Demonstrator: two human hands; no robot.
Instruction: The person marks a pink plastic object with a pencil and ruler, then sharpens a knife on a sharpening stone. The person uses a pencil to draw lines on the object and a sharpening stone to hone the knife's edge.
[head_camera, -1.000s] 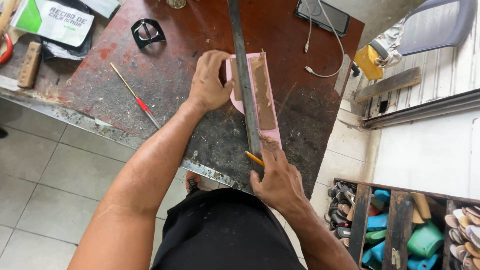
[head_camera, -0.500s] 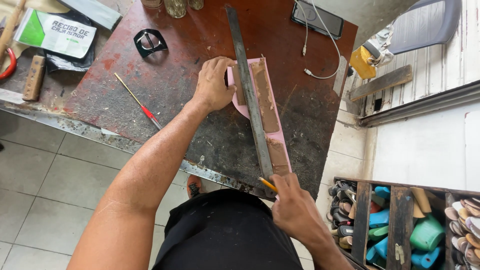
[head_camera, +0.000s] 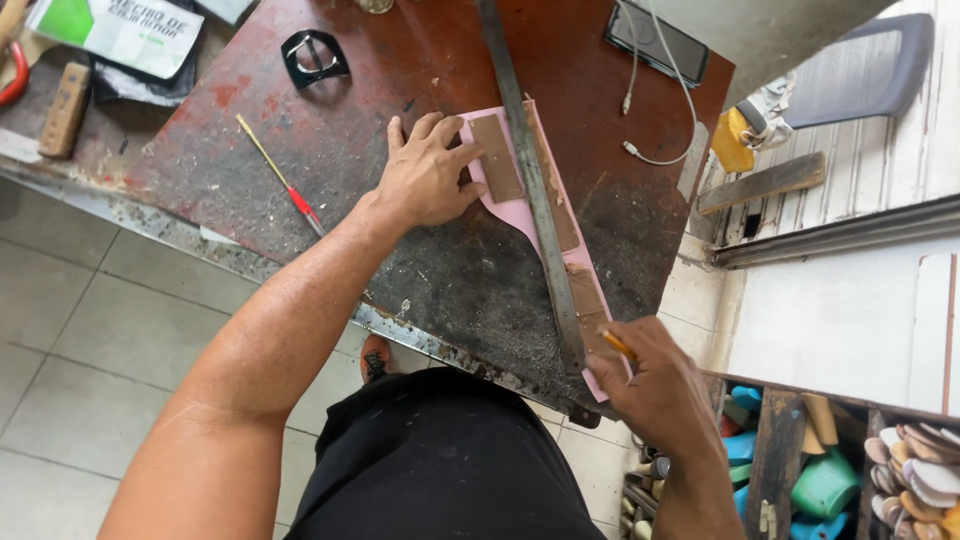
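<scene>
The left hand (head_camera: 425, 180) lies flat, fingers spread, pressing a brown strip (head_camera: 497, 158) onto a pink sheet (head_camera: 520, 215) on the worn, rust-red counter (head_camera: 330, 150). A long steel ruler (head_camera: 530, 190) runs along the sheet from far to near. At its near end the right hand (head_camera: 655, 385) pinches a yellow pencil (head_camera: 617, 345), tip beside the ruler's edge. No drawn line can be made out; the marking looks near its end. A thin red-handled tool (head_camera: 280, 178) lies to the left.
</scene>
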